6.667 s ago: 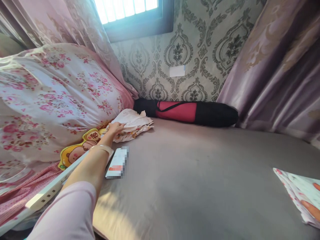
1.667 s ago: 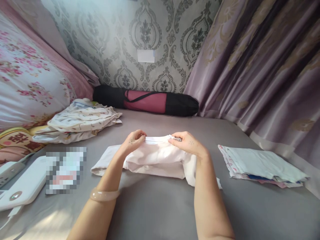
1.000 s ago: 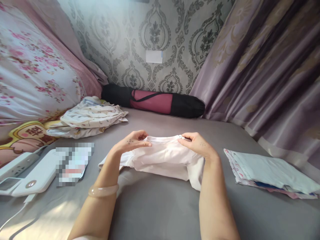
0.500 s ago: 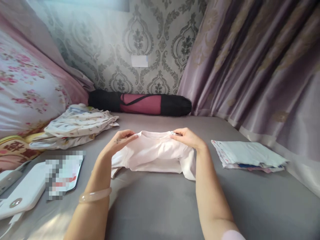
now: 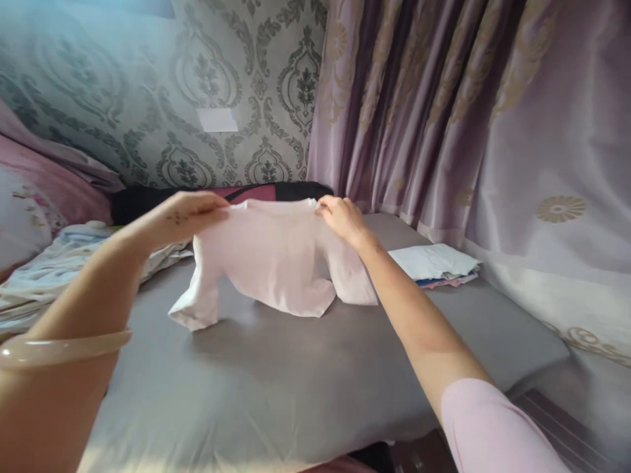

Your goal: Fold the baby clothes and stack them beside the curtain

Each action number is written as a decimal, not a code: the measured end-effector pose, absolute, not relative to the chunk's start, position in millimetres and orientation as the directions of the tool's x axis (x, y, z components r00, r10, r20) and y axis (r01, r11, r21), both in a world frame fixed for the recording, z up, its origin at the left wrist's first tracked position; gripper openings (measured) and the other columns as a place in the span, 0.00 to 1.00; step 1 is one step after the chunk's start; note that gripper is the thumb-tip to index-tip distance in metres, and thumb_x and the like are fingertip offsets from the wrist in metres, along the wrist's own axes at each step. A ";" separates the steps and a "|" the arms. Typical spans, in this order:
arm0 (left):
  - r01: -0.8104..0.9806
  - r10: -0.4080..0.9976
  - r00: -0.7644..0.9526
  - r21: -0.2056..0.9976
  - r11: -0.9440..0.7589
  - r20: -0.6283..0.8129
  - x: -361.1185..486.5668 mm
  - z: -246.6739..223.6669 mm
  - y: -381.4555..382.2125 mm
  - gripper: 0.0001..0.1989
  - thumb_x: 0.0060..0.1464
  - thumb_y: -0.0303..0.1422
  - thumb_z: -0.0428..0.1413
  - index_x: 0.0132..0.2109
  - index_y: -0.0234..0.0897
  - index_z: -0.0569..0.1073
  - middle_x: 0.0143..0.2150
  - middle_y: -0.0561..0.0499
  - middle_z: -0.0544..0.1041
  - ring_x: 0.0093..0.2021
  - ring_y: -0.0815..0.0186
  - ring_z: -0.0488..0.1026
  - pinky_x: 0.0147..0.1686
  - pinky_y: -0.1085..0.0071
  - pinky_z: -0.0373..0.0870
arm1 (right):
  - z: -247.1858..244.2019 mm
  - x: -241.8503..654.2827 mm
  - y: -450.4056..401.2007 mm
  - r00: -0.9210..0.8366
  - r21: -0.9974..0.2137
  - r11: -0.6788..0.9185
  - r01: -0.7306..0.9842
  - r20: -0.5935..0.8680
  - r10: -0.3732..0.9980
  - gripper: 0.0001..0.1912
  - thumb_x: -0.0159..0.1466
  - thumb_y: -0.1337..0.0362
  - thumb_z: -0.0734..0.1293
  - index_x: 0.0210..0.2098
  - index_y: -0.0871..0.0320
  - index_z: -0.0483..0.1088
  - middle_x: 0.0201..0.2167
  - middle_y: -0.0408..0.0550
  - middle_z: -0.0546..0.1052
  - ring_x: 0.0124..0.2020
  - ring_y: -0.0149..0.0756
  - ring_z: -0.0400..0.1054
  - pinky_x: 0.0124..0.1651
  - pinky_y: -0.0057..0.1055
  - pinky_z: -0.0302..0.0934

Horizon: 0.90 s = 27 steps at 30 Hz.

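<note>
A small pale pink long-sleeved shirt (image 5: 271,253) hangs between my two hands above the grey bed sheet. My left hand (image 5: 197,211) pinches its left shoulder beside the neckline. At the other shoulder my right hand (image 5: 344,217) is closed on the fabric. The neckline stretches level between them, and both sleeves droop, the left cuff hanging near the sheet. Beyond my right forearm lies a stack of folded clothes (image 5: 434,261), pale on top.
The grey sheet (image 5: 276,381) covers the bed. Loose printed clothes (image 5: 44,276) lie at the left, partly behind my arm. A black and maroon long bag (image 5: 300,191) rests against the patterned wall. Purple curtains (image 5: 394,98) hang along the right.
Both hands have raised the shirt from the bed, so it now hangs unfolded. The view has turned right; the phone and power bank are out of sight.
</note>
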<state>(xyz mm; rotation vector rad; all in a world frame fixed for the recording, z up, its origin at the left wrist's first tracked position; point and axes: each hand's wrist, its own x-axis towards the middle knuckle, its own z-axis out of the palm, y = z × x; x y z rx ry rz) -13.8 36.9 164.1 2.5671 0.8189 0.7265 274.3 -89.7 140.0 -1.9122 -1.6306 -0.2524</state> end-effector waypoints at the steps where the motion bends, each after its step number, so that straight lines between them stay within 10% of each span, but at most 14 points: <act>1: 0.450 0.596 0.608 0.391 -0.803 0.524 -8.6 173.8 32.7 0.20 0.55 0.44 0.52 0.44 0.32 0.76 0.36 0.51 0.77 0.36 0.68 0.69 0.38 0.73 0.68 | 145.1 272.1 -89.5 0.245 -0.297 -0.070 0.952 0.609 0.754 0.11 0.68 0.60 0.60 0.45 0.53 0.72 0.41 0.50 0.78 0.45 0.42 0.70 0.44 0.32 0.58; 5: 0.541 0.369 0.099 0.261 -0.800 0.924 12.3 195.4 17.7 0.17 0.59 0.37 0.50 0.48 0.30 0.76 0.44 0.47 0.77 0.44 0.65 0.72 0.50 0.66 0.65 | 160.9 264.1 -89.2 0.209 -0.250 0.002 0.968 0.814 0.542 0.18 0.73 0.57 0.49 0.51 0.52 0.66 0.46 0.49 0.75 0.50 0.40 0.67 0.51 0.35 0.57; 12: 0.105 0.574 0.082 0.566 -0.818 0.815 13.8 200.7 26.0 0.21 0.53 0.43 0.59 0.47 0.31 0.75 0.37 0.52 0.76 0.34 0.72 0.70 0.42 0.67 0.71 | 185.4 265.5 -94.6 0.206 -0.284 0.080 0.955 0.836 0.508 0.18 0.72 0.53 0.51 0.50 0.53 0.66 0.43 0.47 0.75 0.48 0.41 0.69 0.50 0.36 0.60; 21: 0.319 0.656 0.286 0.576 -0.752 0.698 18.9 212.3 14.5 0.20 0.52 0.41 0.59 0.44 0.27 0.76 0.31 0.52 0.73 0.32 0.71 0.71 0.38 0.66 0.71 | 188.1 251.2 -83.9 0.198 -0.314 0.118 0.942 0.805 0.560 0.17 0.72 0.55 0.52 0.49 0.55 0.67 0.43 0.49 0.75 0.51 0.43 0.68 0.52 0.37 0.59; 27: 0.507 0.538 0.124 0.413 -0.756 0.833 11.2 218.1 26.1 0.20 0.56 0.41 0.56 0.46 0.27 0.76 0.35 0.52 0.74 0.37 0.69 0.70 0.43 0.68 0.69 | 175.3 243.7 -84.8 0.272 -0.391 0.139 0.910 0.815 0.512 0.18 0.72 0.54 0.51 0.51 0.55 0.65 0.46 0.52 0.75 0.52 0.45 0.67 0.54 0.39 0.59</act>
